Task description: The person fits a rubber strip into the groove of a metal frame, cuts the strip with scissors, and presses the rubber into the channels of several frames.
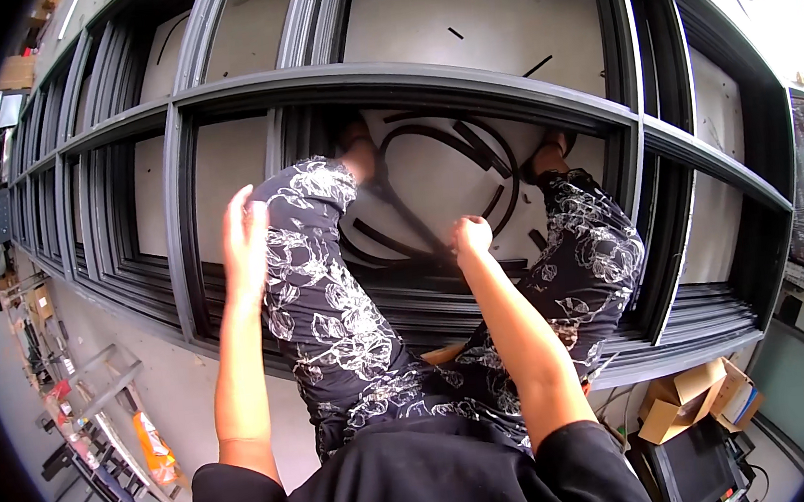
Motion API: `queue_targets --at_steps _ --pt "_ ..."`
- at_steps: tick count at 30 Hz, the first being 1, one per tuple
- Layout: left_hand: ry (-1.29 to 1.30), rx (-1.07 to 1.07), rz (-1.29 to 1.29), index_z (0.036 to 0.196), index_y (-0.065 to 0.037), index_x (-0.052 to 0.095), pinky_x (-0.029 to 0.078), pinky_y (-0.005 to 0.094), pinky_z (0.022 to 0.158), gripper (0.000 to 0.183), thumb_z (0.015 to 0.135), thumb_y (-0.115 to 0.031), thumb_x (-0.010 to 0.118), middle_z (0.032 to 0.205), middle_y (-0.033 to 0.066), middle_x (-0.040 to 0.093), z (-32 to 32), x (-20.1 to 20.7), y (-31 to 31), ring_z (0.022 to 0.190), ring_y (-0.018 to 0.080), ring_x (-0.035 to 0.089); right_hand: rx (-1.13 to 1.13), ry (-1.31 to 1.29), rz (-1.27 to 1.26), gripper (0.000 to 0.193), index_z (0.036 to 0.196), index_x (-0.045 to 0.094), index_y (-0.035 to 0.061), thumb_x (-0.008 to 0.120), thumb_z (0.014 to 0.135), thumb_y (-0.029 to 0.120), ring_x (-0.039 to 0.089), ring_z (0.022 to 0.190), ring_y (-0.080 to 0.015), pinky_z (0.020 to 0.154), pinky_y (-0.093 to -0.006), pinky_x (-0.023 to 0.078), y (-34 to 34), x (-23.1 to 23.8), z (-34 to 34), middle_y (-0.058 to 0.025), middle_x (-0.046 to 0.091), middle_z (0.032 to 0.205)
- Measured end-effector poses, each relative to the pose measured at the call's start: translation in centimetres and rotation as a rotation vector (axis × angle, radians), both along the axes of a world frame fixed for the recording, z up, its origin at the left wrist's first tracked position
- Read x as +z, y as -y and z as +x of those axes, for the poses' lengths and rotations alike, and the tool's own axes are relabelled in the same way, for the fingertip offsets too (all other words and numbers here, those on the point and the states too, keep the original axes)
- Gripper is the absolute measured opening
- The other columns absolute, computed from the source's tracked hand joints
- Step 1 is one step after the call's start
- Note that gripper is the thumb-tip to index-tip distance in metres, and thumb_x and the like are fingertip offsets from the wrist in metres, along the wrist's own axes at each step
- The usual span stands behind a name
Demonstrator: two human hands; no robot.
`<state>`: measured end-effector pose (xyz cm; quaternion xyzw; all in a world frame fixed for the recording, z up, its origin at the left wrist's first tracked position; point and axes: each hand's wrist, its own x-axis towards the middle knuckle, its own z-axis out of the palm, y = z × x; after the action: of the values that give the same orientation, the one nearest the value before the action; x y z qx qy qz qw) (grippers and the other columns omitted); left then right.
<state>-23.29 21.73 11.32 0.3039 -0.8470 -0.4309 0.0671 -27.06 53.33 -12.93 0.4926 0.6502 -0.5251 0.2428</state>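
Note:
My left hand (245, 235) is beside my left knee, its fingers stretched out and slightly blurred, and it holds nothing that I can see. My right hand (471, 237) is closed in front of my right thigh, above the floor inside a frame opening. What its fingers hold, if anything, is hidden. Just beyond it, a long black flexible strip (516, 167) lies in loose curves on the pale floor between my feet. A shorter black strip piece (481, 145) lies at those curves. Around me is a stack of dark grey window-like frames (385, 76) with crossbars.
My feet are inside one opening, with frame bars on all sides. Small black offcuts (537, 66) lie on the floor. Open cardboard boxes (683, 402) stand at the lower right. At the left are a metal rack (106, 396) and an orange-and-white bag (155, 449).

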Motion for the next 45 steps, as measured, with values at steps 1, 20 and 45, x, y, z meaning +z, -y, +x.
queue_targets --at_steps 1,20,45 --pt "0.084 -0.13 -0.307 0.133 -0.002 0.052 0.04 0.04 0.107 0.047 0.096 -0.03 0.061 0.134 0.018 0.053 -0.5 0.4 -1.6 0.126 0.0307 0.05 0.146 0.095 0.194 0.023 0.106 0.066 0.0016 0.056 0.086 0.006 0.064 0.067 -0.023 0.061 -0.0319 0.052 -0.7 -3.5 0.7 -0.0118 0.068 0.084" --pt "0.133 -0.053 -0.194 0.116 0.004 0.06 0.041 0.0345 0.102 0.025 0.094 -0.003 0.05 0.117 0.0136 0.061 -2.2 1.1 -0.5 0.112 0.024 0.058 2.012 0.049 0.331 0.026 0.105 0.074 0.0115 0.058 0.085 0.019 0.053 0.118 -0.0312 0.1 -0.0451 0.04 -0.3 -12.7 8.3 -0.0103 0.059 0.123" --pt "-0.357 -0.169 0.716 0.141 0.001 0.04 0.047 0.0345 0.098 0.067 0.095 -0.04 0.065 0.127 0.0143 0.055 -5.4 7.6 -10.7 0.118 0.0226 0.055 0.625 -1.206 0.138 0.044 0.116 0.059 0.0001 0.077 0.079 0.017 0.066 0.085 -0.0304 0.077 -0.0358 0.052 4.7 31.1 -0.4 -0.0169 0.066 0.097"
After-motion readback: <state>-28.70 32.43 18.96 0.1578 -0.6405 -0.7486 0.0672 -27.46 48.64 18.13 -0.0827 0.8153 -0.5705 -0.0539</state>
